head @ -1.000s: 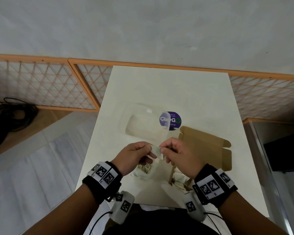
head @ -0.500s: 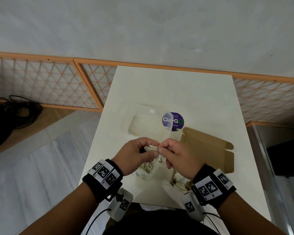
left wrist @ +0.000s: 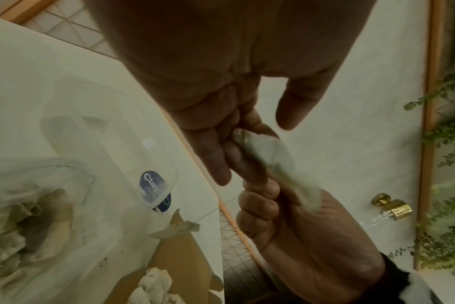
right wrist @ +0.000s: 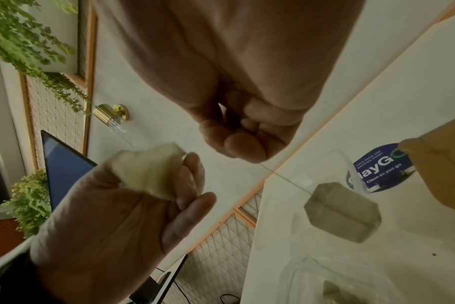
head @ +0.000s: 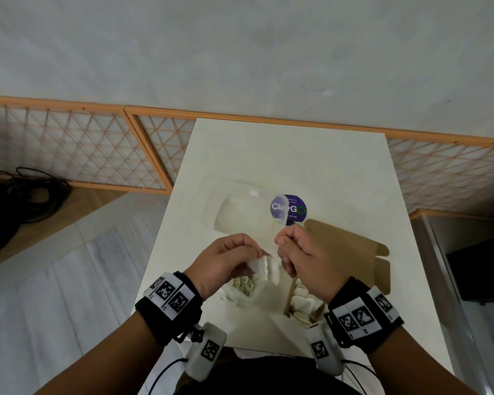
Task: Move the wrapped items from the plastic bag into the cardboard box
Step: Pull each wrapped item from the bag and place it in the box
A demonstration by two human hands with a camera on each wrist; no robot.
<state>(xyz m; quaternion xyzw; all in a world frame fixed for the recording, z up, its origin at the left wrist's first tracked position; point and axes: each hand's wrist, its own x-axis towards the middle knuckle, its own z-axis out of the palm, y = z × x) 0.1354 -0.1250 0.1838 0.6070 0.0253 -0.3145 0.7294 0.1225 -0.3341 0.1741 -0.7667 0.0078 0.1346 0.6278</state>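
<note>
Head view: left hand (head: 226,262) pinching a white wrapped item (head: 264,269) above the plastic bag (head: 241,292); right hand (head: 303,255) curled tight, just beside, short of the cardboard box (head: 351,252).

Left wrist: item blurred – risks slipping onto the worktop (left wrist: 18,61).

Right wrist: right grip pinching only a thin thread (right wrist: 283,174) – could snag.

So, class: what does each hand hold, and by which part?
Left hand pinches a white paper wrapper by one end; right hand pinches the thread of a dangling tea bag.

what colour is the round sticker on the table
Purple-blue with white lettering and a green ring: the sticker, clearest in the right wrist view.
</note>
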